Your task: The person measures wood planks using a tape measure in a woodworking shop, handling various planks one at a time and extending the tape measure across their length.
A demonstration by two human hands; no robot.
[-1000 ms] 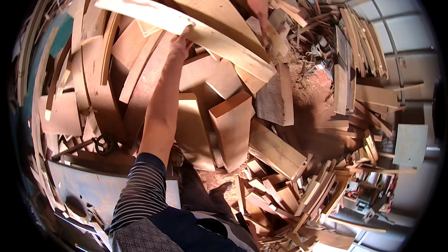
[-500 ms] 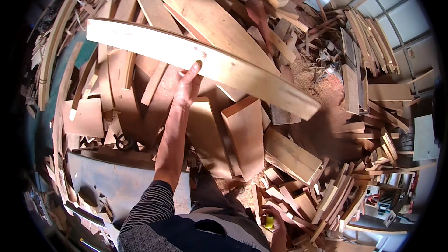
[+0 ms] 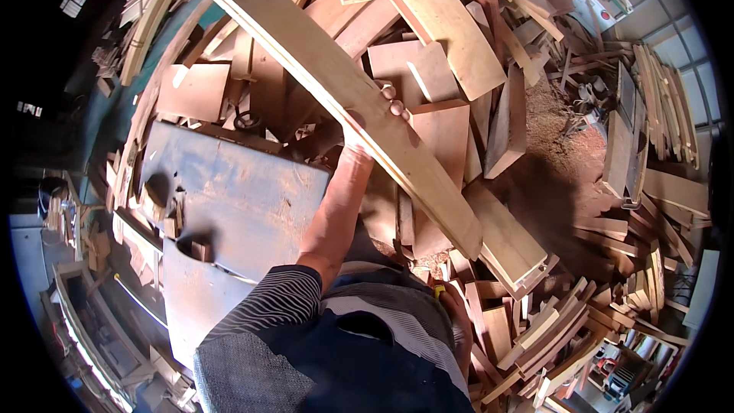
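Observation:
A long, pale wooden board (image 3: pixel 329 76) is gripped at its middle by my left hand (image 3: pixel 358 131), whose fingers curl over the far edge. The board slants from the upper left down to the right, above a pile of lumber. Low beside my body, my right hand (image 3: pixel 459 312) is closed round a small yellow thing (image 3: pixel 439 291) that looks like a tape measure; most of it is hidden. Under the board's lower end lies a thick light plank (image 3: pixel 501 239).
Left of my arm stands a grey-blue metal machine top (image 3: pixel 245 191) with a dark handwheel (image 3: pixel 247 119) behind it. A curved wide plank (image 3: pixel 436 23) lies on the far pile. Stacked offcuts (image 3: pixel 547 336) fill the lower right, and sawdust (image 3: pixel 562 126) covers ground at the right.
The board has come nearer and tilted, its right end swinging down toward me. My left hand now shows its fingers over the far edge. My right hand has drawn in against my body.

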